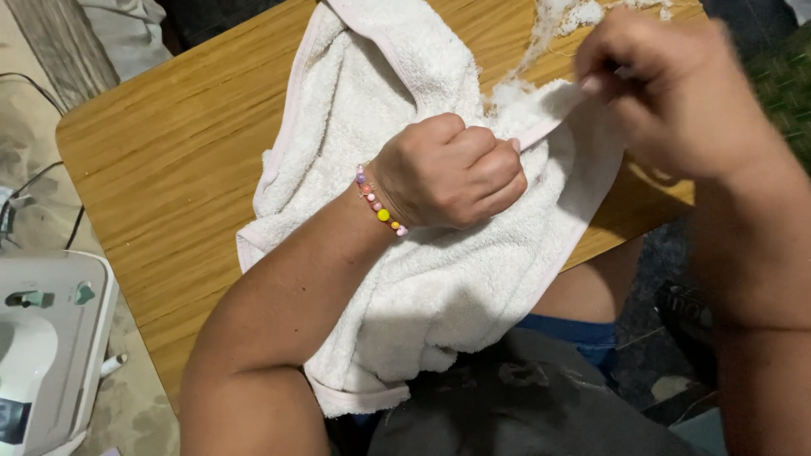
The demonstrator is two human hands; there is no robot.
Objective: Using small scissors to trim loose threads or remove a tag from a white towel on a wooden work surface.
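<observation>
Towel (422, 279), white terry with pale pink trim (553, 127), lies centre frame, draped off the near edge of a wooden table (169, 160) onto the lap. Left hand (448, 173), beaded bracelet (378, 203) at the wrist, is fisted on the cloth, seemingly anchoring it. Right hand (667, 84), upper right, pinches the trim and draws it taut. Loose white fluff (566, 17) sits top centre. Sewing machine (46, 338) stands lower left, on the floor side.
</observation>
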